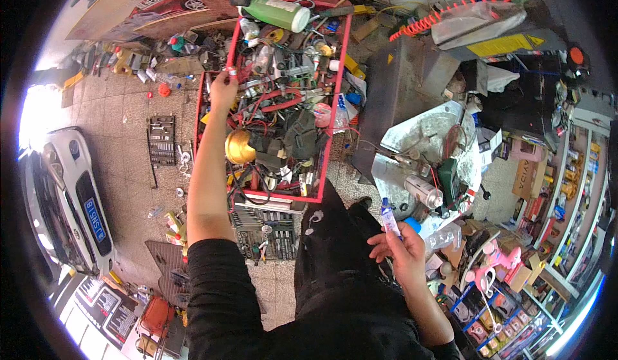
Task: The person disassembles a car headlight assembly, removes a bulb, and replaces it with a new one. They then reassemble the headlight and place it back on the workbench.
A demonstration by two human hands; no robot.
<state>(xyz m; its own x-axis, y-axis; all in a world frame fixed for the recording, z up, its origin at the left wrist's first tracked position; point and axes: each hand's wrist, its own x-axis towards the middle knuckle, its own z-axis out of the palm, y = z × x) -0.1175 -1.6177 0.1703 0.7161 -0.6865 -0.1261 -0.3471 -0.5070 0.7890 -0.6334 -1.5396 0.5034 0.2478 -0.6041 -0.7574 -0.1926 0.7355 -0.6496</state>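
My right hand [404, 252] pinches a small white and blue tube [389, 219] with a blue tip, held upright at my right side. Stretched far forward, my left hand [224, 93] is closed at the left rim of a red metal tray [334, 99]. From its fingertips sticks a small red and white piece [232, 72], too small to name. Heaped in the tray are tools, cables and small parts, among them a gold round can [239, 146] close to my left forearm. A green bottle [275, 13] lies across the tray's far end.
Below the tray stands an open socket set [265, 232]; another tool case [161, 141] lies on the tiled floor. Right of the tray is a metal machine [421, 138] with a spray can [423, 191] on it. A white car [74, 199] stands left, stocked shelves [566, 192] right.
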